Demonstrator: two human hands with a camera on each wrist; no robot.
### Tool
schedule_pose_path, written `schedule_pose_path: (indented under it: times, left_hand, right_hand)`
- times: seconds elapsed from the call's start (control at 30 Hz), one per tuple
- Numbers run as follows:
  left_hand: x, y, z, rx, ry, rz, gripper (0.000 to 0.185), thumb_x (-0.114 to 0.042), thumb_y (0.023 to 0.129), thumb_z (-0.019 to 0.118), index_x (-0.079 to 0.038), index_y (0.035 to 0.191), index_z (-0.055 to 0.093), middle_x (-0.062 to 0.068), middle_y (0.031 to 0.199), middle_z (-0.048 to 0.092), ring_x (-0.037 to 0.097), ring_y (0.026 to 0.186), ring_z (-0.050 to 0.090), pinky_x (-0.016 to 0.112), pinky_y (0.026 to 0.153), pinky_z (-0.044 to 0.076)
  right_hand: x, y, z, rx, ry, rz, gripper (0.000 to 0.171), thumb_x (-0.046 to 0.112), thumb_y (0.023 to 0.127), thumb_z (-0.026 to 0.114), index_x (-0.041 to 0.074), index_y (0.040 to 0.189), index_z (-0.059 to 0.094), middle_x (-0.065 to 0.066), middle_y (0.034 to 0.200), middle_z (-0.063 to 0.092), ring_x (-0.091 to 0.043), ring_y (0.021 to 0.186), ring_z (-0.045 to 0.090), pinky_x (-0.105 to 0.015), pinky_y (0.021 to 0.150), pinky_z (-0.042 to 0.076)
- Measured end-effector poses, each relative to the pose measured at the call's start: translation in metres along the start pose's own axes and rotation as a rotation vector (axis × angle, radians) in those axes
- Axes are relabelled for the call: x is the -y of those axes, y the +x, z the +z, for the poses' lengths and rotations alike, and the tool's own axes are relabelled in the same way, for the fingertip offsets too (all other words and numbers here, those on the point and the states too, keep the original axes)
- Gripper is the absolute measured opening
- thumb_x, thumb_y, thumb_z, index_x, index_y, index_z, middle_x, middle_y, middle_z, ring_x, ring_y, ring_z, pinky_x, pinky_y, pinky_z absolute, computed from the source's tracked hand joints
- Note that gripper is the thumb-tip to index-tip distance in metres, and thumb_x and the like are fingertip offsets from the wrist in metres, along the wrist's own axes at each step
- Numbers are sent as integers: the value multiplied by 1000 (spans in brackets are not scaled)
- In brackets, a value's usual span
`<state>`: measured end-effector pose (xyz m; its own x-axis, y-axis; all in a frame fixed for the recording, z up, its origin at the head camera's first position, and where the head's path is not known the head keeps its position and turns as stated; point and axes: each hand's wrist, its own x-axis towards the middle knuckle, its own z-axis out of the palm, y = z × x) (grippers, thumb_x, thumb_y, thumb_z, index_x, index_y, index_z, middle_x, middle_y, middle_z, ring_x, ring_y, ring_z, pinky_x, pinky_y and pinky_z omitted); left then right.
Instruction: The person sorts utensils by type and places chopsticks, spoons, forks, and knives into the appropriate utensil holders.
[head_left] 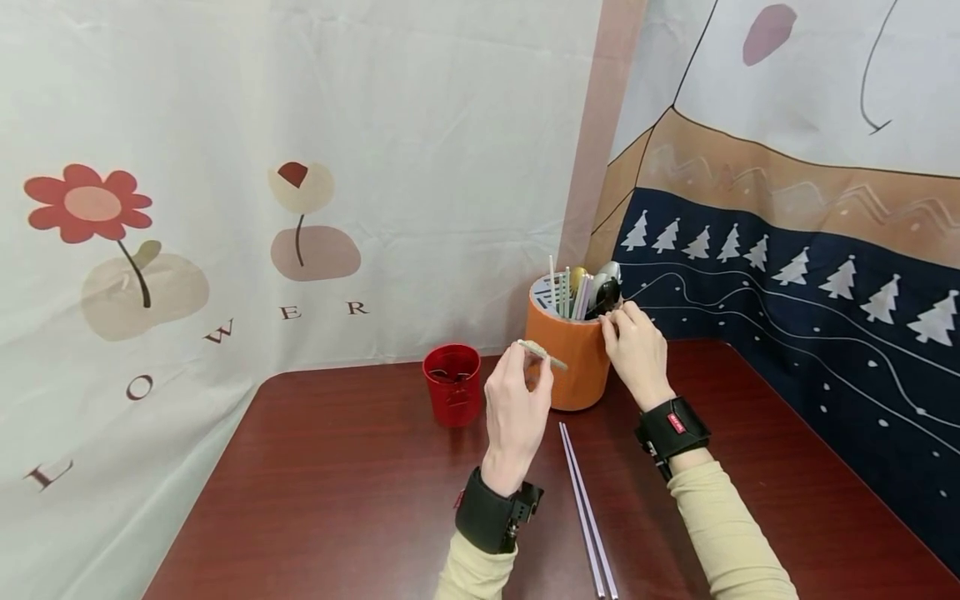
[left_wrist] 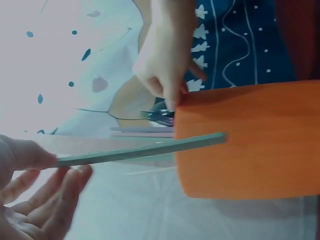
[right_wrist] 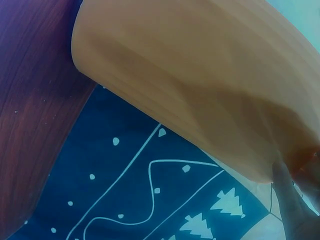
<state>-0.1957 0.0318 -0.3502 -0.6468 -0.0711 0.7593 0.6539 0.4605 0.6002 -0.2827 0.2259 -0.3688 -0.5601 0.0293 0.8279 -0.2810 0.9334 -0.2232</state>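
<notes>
Left hand is raised off the surface, thumb and fingers pinching 1 end of a flat grey-green stick, probably a single chopstick. The left wrist view shows the stick running level from the thumb toward the orange utensil holder, its free end lying across the holder's wall. Held by the end like that, the long part stays free to be steered.

Right hand is at the holder's rim, on its right side. Fingertips are curled in and closed around the dark handle of a utensil that stands in the holder; the left wrist view shows that pinch at the rim. Which utensil it is I cannot tell. The right wrist view gives only the orange wall close up and 1 fingertip at its edge.

The holder sits just beyond both hands, upright, packed with chopsticks, straws and 2 spoon bowls that stand upright because of its slotted top.

A pair of lilac chopsticks lies on the surface between the forearms, side by side and touching, pointing away from the person.

A red cup stands just left of the left hand, apart from the holder.
</notes>
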Motion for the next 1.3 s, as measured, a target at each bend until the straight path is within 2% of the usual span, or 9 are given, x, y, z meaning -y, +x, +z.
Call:
schedule_pose_path:
  times: [0.23, 0.37, 0.47, 0.63, 0.93, 1.13, 1.3]
  left_hand:
    - [-4, 16, 5, -151, -57, 159, 13, -6, 87, 66, -4, 99, 61, 10, 89, 67, 16, 67, 63, 21, 65, 55]
    - [-1, 21, 11, -201, -53, 201, 10, -6, 88, 65, -4, 98, 61, 10, 86, 65, 16, 67, 62, 23, 64, 55]
    - [2, 25, 15, -205, -38, 210, 11, -5, 88, 64, -3, 98, 61, 10, 88, 66, 16, 67, 63, 23, 64, 55]
    - [9, 35, 22, -176, 8, 208, 11, -6, 89, 63, -2, 99, 61, 10, 90, 67, 17, 68, 65, 24, 65, 55]
    - [19, 56, 37, -37, 152, 177, 10, -17, 96, 54, -7, 98, 58, 5, 88, 71, 19, 70, 67, 27, 61, 53]
    - [24, 60, 44, 83, 252, 150, 14, -20, 96, 55, -8, 99, 61, 5, 80, 69, 18, 64, 62, 25, 56, 50]
    - [24, 64, 48, 124, 290, 119, 16, -22, 97, 54, -10, 100, 64, 4, 81, 68, 18, 70, 61, 26, 58, 50]
  right_hand:
    - [0, 0, 1, -4, -8, -1, 21, 15, 91, 61, 0, 77, 64, -12, 79, 54, -31, 63, 53, -44, 50, 45]
    - [0, -1, 2, 0, -8, 2, 21, 15, 91, 61, 0, 76, 64, -11, 78, 54, -31, 64, 53, -44, 50, 44]
    - [0, -1, 2, -2, -10, 3, 21, 14, 91, 61, 1, 76, 64, -11, 78, 54, -31, 64, 53, -45, 50, 44]
    - [-1, -1, 2, 3, -12, 4, 21, 14, 92, 60, 1, 77, 64, -11, 79, 53, -32, 64, 53, -45, 51, 44]
    - [-3, -1, 2, -5, -13, 7, 21, 14, 91, 60, 2, 75, 63, -11, 78, 54, -32, 64, 53, -45, 51, 44]
    - [-2, 0, 2, 1, -11, 11, 21, 14, 92, 60, 2, 75, 63, -10, 77, 53, -31, 63, 53, -44, 50, 44]
    - [-2, 0, 2, -5, -12, 2, 22, 15, 91, 60, 1, 75, 63, -11, 77, 53, -31, 63, 53, -44, 50, 44]
